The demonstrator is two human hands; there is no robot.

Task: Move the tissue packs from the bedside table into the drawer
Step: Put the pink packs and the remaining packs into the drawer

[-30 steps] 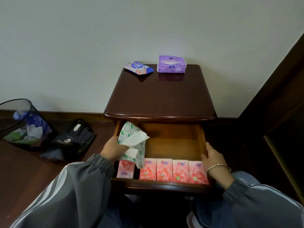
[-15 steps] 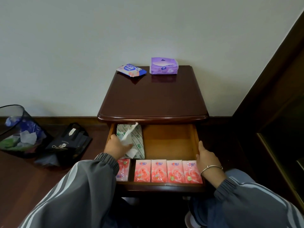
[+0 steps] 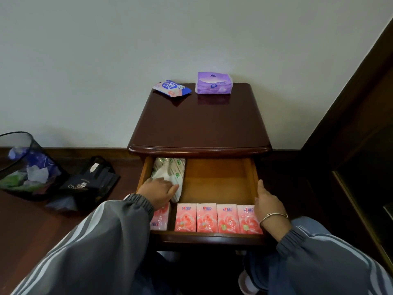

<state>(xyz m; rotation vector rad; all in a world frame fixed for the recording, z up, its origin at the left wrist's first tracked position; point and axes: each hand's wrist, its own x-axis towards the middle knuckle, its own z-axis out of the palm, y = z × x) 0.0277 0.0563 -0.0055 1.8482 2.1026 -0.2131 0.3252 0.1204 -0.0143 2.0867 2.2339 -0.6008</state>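
Note:
The bedside table (image 3: 200, 124) has its drawer (image 3: 217, 179) pulled out. A blue-and-white tissue pack (image 3: 171, 88) and a purple tissue pack (image 3: 213, 84) lie at the back of the tabletop. In the drawer's back left corner a green-and-white tissue pack (image 3: 170, 169) lies flat, with a loose white tissue sticking out. My left hand (image 3: 159, 192) rests on its near end, fingers stretched out. Several pink tissue packs (image 3: 217, 218) stand in a row along the drawer's front. My right hand (image 3: 269, 202) grips the drawer's right wall, thumb inside.
A mesh waste bin (image 3: 25, 167) with rubbish and a black bag (image 3: 91, 182) sit on the floor to the left. Dark wooden furniture (image 3: 361, 124) rises close on the right. A white wall stands behind the table. The drawer's middle and back right show bare wood.
My left hand has lowered the green-and-white pack from above the drawer's left edge into the back left corner and flattened on it. My right hand stayed on the drawer's side.

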